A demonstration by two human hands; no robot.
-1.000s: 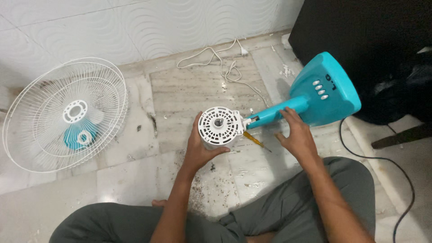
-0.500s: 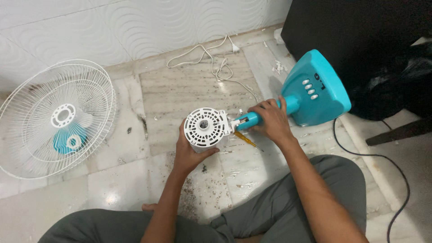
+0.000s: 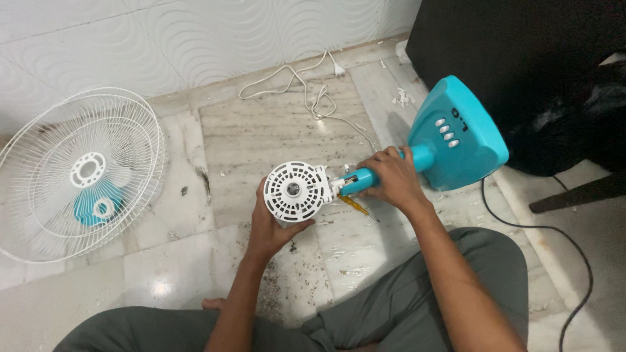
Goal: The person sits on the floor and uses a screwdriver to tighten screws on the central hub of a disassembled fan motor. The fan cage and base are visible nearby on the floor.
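Two hands are occupied with a stripped pedestal fan lying on the marble floor (image 3: 274,130). The white motor housing (image 3: 297,191) is cupped from below by the left hand (image 3: 274,225), fingers curled round its lower rim. The right hand (image 3: 391,179) is closed around the teal neck (image 3: 358,181) just beside the housing, between it and the teal base (image 3: 460,133) with its row of white buttons.

The motor end is judged to be dense and heavy for its size, while the plastic shell and vented face look stiff but liable to crack; support under the body and a firm hold on the neck, as shown, seems the soundest purchase. A yellow-handled screwdriver (image 3: 357,207) lies on the floor under the neck. The white wire guards (image 3: 78,176), with a teal part beneath them, rest well apart at the left, and a white power cord (image 3: 306,85) trails near the wall.

Compared with half a second earlier, the right hand's grip on the neck is unchanged, and the housing is still cradled by the left hand.
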